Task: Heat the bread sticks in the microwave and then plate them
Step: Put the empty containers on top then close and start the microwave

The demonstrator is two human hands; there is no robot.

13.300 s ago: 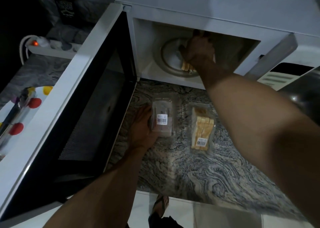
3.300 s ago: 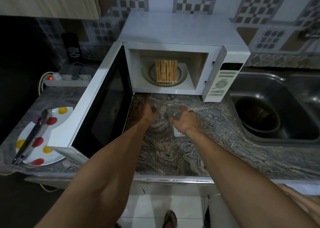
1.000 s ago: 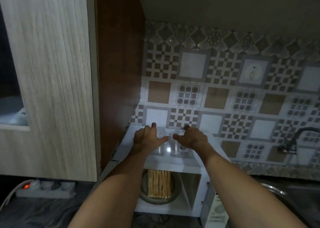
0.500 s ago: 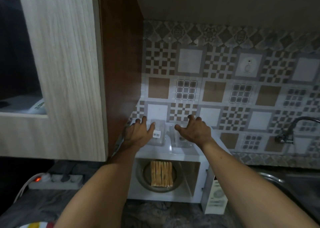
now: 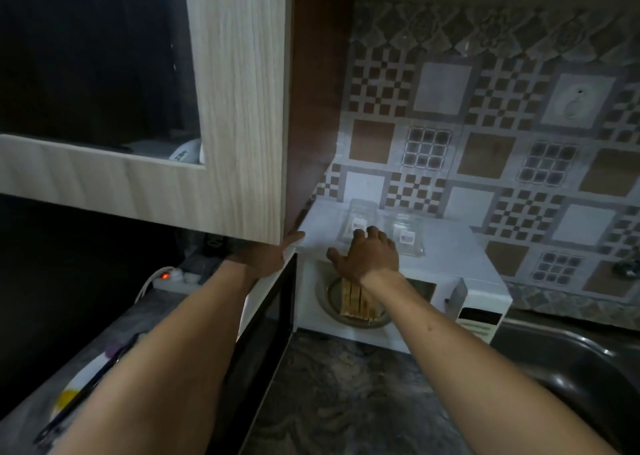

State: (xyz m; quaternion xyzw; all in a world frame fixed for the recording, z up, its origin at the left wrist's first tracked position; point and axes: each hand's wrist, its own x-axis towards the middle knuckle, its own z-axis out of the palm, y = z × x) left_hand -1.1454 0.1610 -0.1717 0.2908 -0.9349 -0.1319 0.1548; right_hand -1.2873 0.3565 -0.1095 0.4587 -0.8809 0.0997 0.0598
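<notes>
The bread sticks (image 5: 358, 301) lay on the turntable inside the open microwave (image 5: 450, 264). The right hand (image 5: 367, 259) hovered loosely curled, empty, before the opening. At nine o'clock, the left hand (image 5: 266, 255) rested on the microwave door (image 5: 266, 323); its grip couldn't be told.

bread sticks (image 5: 358, 302) in microwave (image 5: 446, 264), 2 packs (image 5: 405, 238) on top
</notes>
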